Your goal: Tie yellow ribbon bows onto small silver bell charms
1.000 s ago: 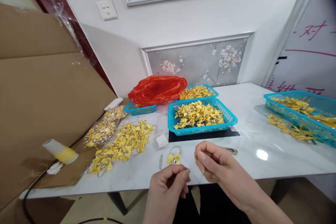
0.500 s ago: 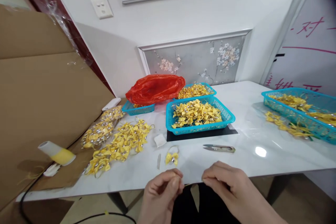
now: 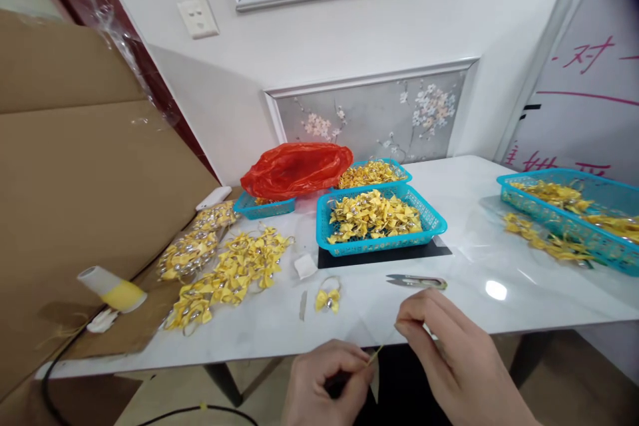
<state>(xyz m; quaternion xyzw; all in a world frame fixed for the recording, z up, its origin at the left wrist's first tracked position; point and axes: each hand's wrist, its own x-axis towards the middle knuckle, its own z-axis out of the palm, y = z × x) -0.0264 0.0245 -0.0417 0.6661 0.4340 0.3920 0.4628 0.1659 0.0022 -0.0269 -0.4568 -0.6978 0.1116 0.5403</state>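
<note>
At the table's front edge, my left hand [image 3: 329, 379] pinches a thin yellow cord [image 3: 377, 353] between thumb and forefinger. The cord slants up toward my right hand [image 3: 444, 346], whose thumb and fingertips are pressed together; what they hold is too small to make out. Just beyond my hands lies a yellow bow with silvery beads on a thin loop [image 3: 327, 299]. A pair of thread snips [image 3: 417, 281] rests on the table past my right fingertips. A small grey strip [image 3: 303, 306] lies left of the bow.
A blue basket [image 3: 382, 249] of yellow bows stands mid-table, with more baskets and a red plastic bag [image 3: 297, 170] behind. Beaded bows [image 3: 239, 273] are heaped at left, near a thread cone [image 3: 112, 289] and cardboard [image 3: 74, 200]. Another blue basket [image 3: 564, 213] stands right.
Both hands have shifted right, the left one also lower, the right one slightly up. The yellow cord now shows more clearly at my left fingertips.
</note>
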